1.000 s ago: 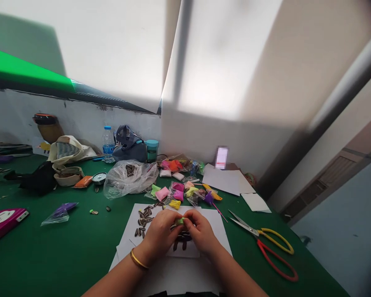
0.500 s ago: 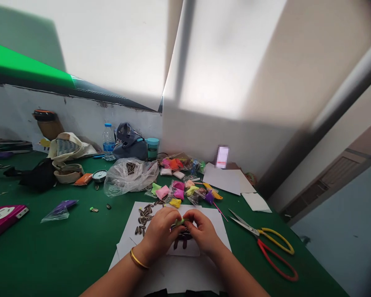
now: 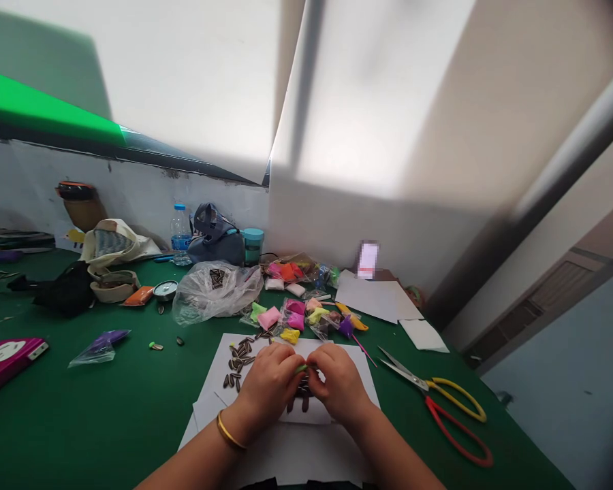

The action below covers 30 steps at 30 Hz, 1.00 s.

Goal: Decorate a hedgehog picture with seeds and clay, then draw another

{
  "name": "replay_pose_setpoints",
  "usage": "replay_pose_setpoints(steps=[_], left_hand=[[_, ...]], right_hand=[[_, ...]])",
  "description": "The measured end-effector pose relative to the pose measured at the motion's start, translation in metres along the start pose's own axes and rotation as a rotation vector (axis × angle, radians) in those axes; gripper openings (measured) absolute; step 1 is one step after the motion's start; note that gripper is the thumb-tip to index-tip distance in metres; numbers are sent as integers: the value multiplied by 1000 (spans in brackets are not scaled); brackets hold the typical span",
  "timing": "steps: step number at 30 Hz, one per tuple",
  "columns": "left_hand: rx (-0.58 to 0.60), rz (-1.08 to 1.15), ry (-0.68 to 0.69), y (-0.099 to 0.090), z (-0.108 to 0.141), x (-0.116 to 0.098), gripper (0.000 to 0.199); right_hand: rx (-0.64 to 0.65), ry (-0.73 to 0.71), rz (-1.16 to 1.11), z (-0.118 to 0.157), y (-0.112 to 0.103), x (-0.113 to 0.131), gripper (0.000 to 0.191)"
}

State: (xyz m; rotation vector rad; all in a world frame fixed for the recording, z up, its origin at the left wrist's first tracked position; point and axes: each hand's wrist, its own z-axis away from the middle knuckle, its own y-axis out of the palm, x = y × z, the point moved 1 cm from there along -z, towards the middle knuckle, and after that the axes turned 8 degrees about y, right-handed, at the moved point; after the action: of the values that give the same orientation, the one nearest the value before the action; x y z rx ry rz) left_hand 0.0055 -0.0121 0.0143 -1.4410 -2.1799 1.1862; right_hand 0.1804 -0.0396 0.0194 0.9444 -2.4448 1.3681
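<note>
Between the fingertips of my left hand (image 3: 272, 378) and my right hand (image 3: 338, 381) is a small bit of light green modelling clay (image 3: 301, 368), pinched by both and mostly covered. Just below the fingers, a dark figure (image 3: 305, 391) partly shows on the white paper (image 3: 311, 449); brown leg-like strips stick out of its lower edge. Several striped sunflower seeds (image 3: 240, 354) lie on the paper left of my left hand. A yellow bangle (image 3: 229, 430) circles my left wrist.
Bags of coloured clay (image 3: 296, 316) lie beyond the paper. Large scissors (image 3: 429, 388), partly spread, rest at right. A plastic bag of seeds (image 3: 217, 292), a bottle (image 3: 180, 235) and a dark blue bag (image 3: 215, 238) stand behind. At left are a purple packet (image 3: 105, 346) and a magenta case (image 3: 15, 361).
My fingertips have drawn closer over the green clay, covering more of it. Both hands have shifted slightly, while the things on the table stay in place.
</note>
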Motion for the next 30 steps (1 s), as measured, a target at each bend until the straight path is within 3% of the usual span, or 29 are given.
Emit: replay_pose_setpoints(steps=[3,9,13,18,23,30], left_hand=[[9,45,-5,0,0,2,6],[-117,137,-158,-5,3,17,16],[-193,183,-243,-3,4,29,26],[-222,179,-315,2,6,41,24],[-218,170,-338,3,7,43,24],[-241,138,-333,2,8,46,26]], right_hand=[[-36,55,-9,-1,-2,-3,12],[-159,364,-245,-2,-11,-27,23],[-147,395,-401,0,-5,-40,29],[-102,592,-533,5,6,-54,37],[-67,601,-443,6,4,-60,46],[-125,442,-387,4,8,-61,41]])
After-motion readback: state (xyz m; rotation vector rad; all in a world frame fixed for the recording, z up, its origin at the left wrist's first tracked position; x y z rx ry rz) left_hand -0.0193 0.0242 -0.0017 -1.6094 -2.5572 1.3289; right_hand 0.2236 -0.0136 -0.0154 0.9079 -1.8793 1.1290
